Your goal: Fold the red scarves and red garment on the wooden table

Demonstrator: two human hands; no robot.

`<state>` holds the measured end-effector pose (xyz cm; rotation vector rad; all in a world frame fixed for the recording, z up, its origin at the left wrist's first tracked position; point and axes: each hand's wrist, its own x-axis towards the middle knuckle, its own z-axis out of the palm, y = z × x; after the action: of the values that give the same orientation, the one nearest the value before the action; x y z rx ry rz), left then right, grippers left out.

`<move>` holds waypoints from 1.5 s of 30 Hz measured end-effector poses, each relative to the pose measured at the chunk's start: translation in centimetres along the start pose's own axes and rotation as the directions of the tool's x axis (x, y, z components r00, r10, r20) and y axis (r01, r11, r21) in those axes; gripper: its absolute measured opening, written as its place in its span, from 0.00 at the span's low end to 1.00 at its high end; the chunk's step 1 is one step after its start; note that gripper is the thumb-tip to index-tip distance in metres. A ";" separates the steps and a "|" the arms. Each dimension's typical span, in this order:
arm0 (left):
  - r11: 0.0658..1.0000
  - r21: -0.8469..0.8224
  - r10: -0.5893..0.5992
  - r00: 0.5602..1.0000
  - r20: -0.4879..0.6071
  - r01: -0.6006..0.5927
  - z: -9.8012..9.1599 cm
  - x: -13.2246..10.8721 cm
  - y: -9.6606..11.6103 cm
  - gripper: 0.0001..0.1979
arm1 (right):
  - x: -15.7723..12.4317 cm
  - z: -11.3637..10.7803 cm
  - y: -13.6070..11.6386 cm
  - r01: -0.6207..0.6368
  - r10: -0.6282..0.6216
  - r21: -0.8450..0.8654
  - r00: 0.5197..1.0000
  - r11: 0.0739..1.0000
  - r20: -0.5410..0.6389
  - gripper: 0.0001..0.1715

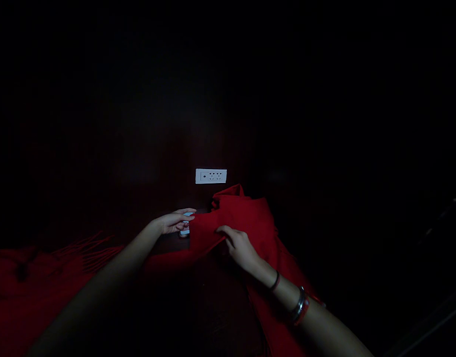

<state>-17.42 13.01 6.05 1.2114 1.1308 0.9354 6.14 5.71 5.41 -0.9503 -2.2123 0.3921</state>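
Observation:
A red cloth point(246, 218) is gathered in folds ahead of me and hangs down to the lower right. My left hand point(174, 221) pinches its left corner between thumb and fingers. Along the lower edge, my right hand point(241, 246) grips the same cloth, with the fingertips partly hidden behind it. A stretch of fabric spans the gap between both hands. Just beneath my left fingers is a small pale, bright object point(185, 230), partly covered by the hand and the cloth; its kind is unclear.
A white wall socket panel point(210, 176) is on the dark wall above the cloth. More red fabric with a long fringe point(90, 250) lies to the left, under my left forearm. Most of the surroundings are too dark to make out.

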 end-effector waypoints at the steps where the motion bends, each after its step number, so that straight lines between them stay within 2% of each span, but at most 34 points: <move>1: 1.000 0.008 0.009 1.000 0.013 -0.009 0.0 0.0 0.9 0.16 | 0.0 -0.9 0.2 -0.026 0.027 0.042 0.999 0.999 -0.027 0.23; 3: 0.999 0.024 0.046 0.998 0.043 -0.047 0.8 0.5 3.8 0.18 | 0.2 -3.0 0.3 -0.078 0.086 0.108 0.994 0.991 -0.073 0.23; 5: 0.987 0.068 0.147 0.989 0.026 -0.149 2.9 1.6 7.5 0.16 | 0.5 -5.3 0.5 -0.116 0.135 0.140 0.982 0.983 -0.132 0.21; 8: 0.933 0.197 0.309 0.951 -0.003 -0.303 8.3 4.5 12.5 0.14 | 0.3 -8.5 1.3 -0.230 0.259 0.135 0.928 0.964 -0.267 0.20; 10: 0.889 0.297 0.360 0.933 0.024 -0.350 12.4 6.6 14.1 0.13 | -0.4 -10.0 2.4 -0.337 0.357 0.119 0.865 0.934 -0.353 0.19; 12: 0.871 0.349 0.353 0.935 0.045 -0.346 16.0 8.8 13.9 0.13 | -1.2 -10.6 4.1 -0.430 0.428 0.089 0.812 0.898 -0.396 0.18; 14: 0.850 0.415 0.331 0.942 0.059 -0.325 18.4 10.6 12.2 0.13 | -1.9 -10.5 6.0 -0.511 0.480 0.031 0.782 0.859 -0.397 0.18; 17: 0.792 0.520 0.349 0.936 0.043 -0.319 19.5 11.9 8.9 0.14 | -2.5 -9.6 8.4 -0.606 0.537 -0.107 0.762 0.788 -0.362 0.13; 19: 0.743 0.570 0.415 0.910 0.019 -0.351 18.4 11.7 7.1 0.15 | -2.8 -9.0 9.4 -0.626 0.547 -0.168 0.760 0.761 -0.351 0.09; 21: 0.690 0.610 0.491 0.871 0.003 -0.391 16.4 10.7 5.6 0.14 | -3.0 -8.7 9.8 -0.620 0.536 -0.190 0.767 0.762 -0.353 0.10; 25: 0.534 0.723 0.627 0.779 0.009 -0.438 10.4 6.9 2.1 0.16 | -3.1 -8.9 9.8 -0.601 0.500 -0.213 0.777 0.771 -0.384 0.15; 26: 0.492 0.755 0.635 0.772 0.029 -0.433 8.8 5.7 1.0 0.17 | -3.1 -9.0 9.5 -0.593 0.473 -0.250 0.782 0.766 -0.405 0.16; 28: 0.465 0.798 0.551 0.831 0.077 -0.383 5.7 3.2 -1.5 0.20 | -2.8 -9.2 8.4 -0.566 0.388 -0.374 0.803 0.734 -0.453 0.17; 30: 0.452 0.834 0.454 0.887 0.090 -0.316 2.9 0.8 -3.8 0.20 | -2.1 -8.9 6.8 -0.508 0.289 -0.506 0.845 0.697 -0.449 0.17; 32: 0.406 0.871 0.392 0.914 0.108 -0.277 0.7 -1.2 -5.7 0.20 | -1.1 -7.8 4.9 -0.370 0.199 -0.585 0.920 0.722 -0.337 0.18; 34: 0.348 0.901 0.375 0.919 0.118 -0.258 -1.1 -2.8 -7.1 0.19 | -0.1 -5.8 3.3 -0.152 0.098 -0.579 0.987 0.801 -0.124 0.18; 35: 0.323 0.913 0.377 0.919 0.117 -0.249 -1.9 -3.5 -7.7 0.19 | 0.4 -4.5 2.7 -0.035 0.039 -0.548 0.999 0.836 -0.004 0.18; 37: 0.277 0.934 0.384 0.917 0.108 -0.226 -3.4 -4.7 -8.8 0.19 | 1.0 -1.7 2.0 0.152 -0.067 -0.471 0.979 0.869 0.194 0.20; 39: 0.239 0.954 0.395 0.915 0.077 -0.184 -4.7 -5.8 -9.7 0.20 | 1.4 0.8 1.6 0.260 -0.123 -0.417 0.937 0.871 0.328 0.22; 42: 0.216 0.967 0.431 0.902 0.028 -0.133 -6.0 -7.9 -10.5 0.20 | 1.6 3.3 1.3 0.323 -0.146 -0.341 0.879 0.883 0.454 0.22; 45: 0.247 0.940 0.418 0.901 0.115 -0.235 -6.2 -10.6 -10.6 0.20 | 1.4 4.3 0.7 0.366 -0.210 -0.197 0.814 0.910 0.542 0.21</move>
<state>-26.12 2.58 -2.85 2.4925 1.6893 0.6048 2.84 7.19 2.59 -0.6766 -2.9225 0.1816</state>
